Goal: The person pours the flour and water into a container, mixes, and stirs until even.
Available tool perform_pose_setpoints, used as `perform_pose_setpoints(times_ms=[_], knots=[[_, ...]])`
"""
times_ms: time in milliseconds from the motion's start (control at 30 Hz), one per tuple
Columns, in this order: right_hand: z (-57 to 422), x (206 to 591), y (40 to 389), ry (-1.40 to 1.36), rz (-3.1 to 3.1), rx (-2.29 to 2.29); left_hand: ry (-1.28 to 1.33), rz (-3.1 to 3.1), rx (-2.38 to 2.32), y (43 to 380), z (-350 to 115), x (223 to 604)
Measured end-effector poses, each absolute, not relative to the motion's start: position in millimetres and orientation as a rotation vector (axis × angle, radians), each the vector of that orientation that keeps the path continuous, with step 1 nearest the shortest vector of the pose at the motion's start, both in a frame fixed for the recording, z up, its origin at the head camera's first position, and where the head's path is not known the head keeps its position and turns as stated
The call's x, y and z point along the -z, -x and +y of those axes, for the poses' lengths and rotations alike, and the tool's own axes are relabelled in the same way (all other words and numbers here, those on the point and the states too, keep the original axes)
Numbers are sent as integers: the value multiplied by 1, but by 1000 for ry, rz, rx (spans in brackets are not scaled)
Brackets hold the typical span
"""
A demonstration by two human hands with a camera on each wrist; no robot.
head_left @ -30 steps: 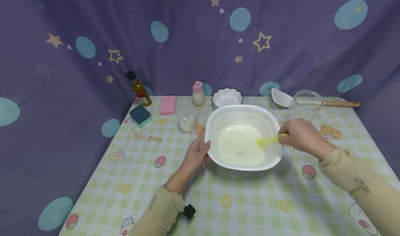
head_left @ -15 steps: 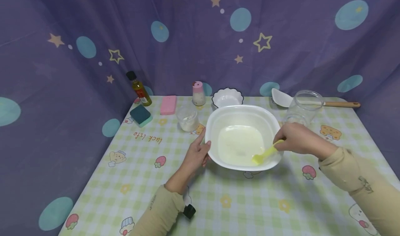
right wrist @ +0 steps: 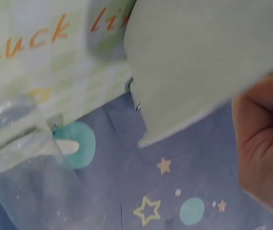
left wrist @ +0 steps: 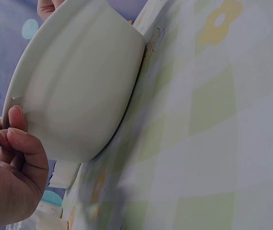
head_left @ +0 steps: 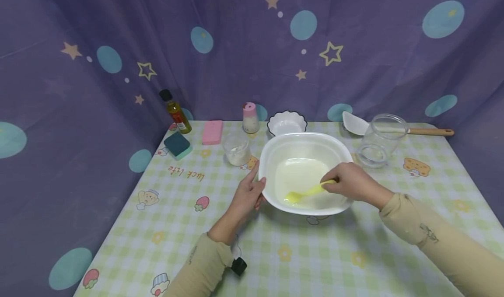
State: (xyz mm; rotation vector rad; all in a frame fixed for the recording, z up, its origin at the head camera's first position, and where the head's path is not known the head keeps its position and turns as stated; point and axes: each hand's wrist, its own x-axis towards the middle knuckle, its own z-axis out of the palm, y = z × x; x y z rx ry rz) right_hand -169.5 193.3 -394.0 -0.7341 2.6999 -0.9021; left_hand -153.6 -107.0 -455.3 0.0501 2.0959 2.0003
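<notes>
Hands [head_left: 245,195] [head_left: 351,182] in pinch grip on basin [head_left: 311,147], spoon [head_left: 310,190]

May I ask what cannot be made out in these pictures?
Head view: the held end of the slim yellow utensil, partly covered by the right hand.
Head view: fine label text on the dark-capped amber bottle, too small.
Both wrist views: contents of the white rounded basin, hidden by its wall.
</notes>
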Motion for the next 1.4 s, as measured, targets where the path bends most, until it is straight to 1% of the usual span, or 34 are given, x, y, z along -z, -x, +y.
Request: perform_pose_setpoints(times_ms=[400, 667, 867, 1233, 1400], knots=[[177, 413, 182, 605, 2775, 1053, -42, 2108, -1997, 153, -107, 455], [180, 414, 192, 525, 2960, 1033, -26, 2104, -1995, 154, -106, 455], [190, 408, 194, 456, 3050, 997, -34, 2090, -2012, 153, -106, 455], [216, 386, 189, 495, 3078, 772, -56, 2058, -1989, 155, -108, 454], [222, 371, 184, 524, 3060, 679, -65, 2021, -1981, 154, -109, 445]])
